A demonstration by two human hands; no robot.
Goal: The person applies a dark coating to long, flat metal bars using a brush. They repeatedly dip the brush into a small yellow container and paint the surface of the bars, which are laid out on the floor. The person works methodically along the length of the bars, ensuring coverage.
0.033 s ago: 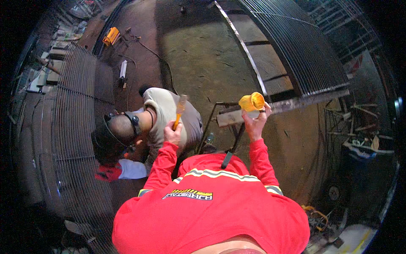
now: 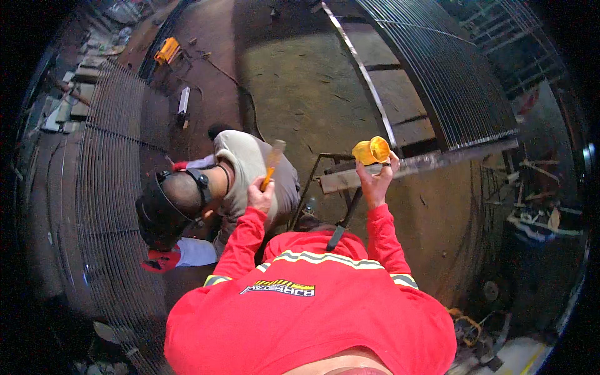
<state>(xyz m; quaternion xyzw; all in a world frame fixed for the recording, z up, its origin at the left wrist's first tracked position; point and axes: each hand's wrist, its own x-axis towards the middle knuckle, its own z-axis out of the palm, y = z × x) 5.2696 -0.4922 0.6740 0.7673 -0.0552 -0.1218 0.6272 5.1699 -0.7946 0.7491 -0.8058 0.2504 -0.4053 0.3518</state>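
My left hand (image 2: 260, 195) is closed around the yellow-orange handle of a paintbrush (image 2: 271, 169), whose bristles point up and away from me. In my right hand (image 2: 375, 187) is a small yellow cup (image 2: 364, 153), gripped from below and tilted so that its round mouth faces right. Yellow-orange colour coats its inside; I cannot tell how much it holds. Brush and cup are well apart. The brush tip overlaps the back of a crouching co-worker (image 2: 244, 153) in the picture, and whether it touches cannot be told.
The co-worker, wearing a dark welding helmet (image 2: 159, 209) and red gloves, leans over a barred metal panel (image 2: 112, 187) at left. A metal beam (image 2: 425, 161) lies on a stand ahead right, beside another barred panel (image 2: 444, 75). An orange machine (image 2: 167, 51) and cable (image 2: 228, 76) are farther off.
My left hand and the paintbrush have shifted slightly right. The co-worker's far red glove now shows beyond the helmet. My right hand and the cup have hardly moved.
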